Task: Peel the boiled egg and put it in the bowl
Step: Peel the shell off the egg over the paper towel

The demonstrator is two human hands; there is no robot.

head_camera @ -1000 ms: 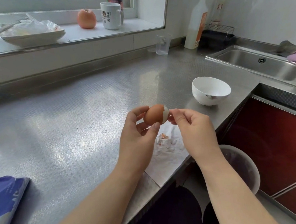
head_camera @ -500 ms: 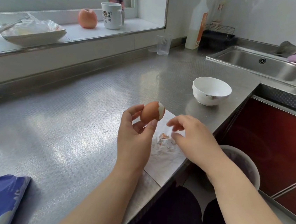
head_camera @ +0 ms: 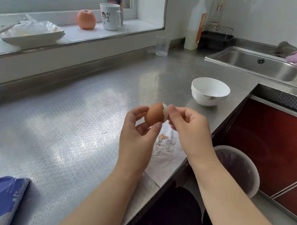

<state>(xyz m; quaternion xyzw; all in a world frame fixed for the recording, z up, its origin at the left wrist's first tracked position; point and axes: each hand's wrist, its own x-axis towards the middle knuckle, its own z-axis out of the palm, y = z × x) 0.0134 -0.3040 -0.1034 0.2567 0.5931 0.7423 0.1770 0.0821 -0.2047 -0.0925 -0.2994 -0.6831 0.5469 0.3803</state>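
A brown boiled egg (head_camera: 154, 114) is held above the steel counter, its right end bared to white. My left hand (head_camera: 137, 133) grips it from the left with thumb below and fingers behind. My right hand (head_camera: 187, 126) pinches the shell edge at the egg's peeled right end. A white bowl (head_camera: 210, 91) stands on the counter to the right of the egg, with nothing in it. Under the hands lies a white paper napkin (head_camera: 165, 158) with several small shell bits (head_camera: 163, 137) on it.
A sink (head_camera: 260, 64) lies at the far right, with cloths beside it. A bin (head_camera: 241, 168) stands on the floor below the counter edge. A blue pack (head_camera: 3, 199) lies at the left. A glass (head_camera: 162, 45) and a bottle (head_camera: 196, 26) stand at the back.
My right hand dropped to the napkin half a second ago and has come back up to the egg's peeled end. The egg stays in my left hand.
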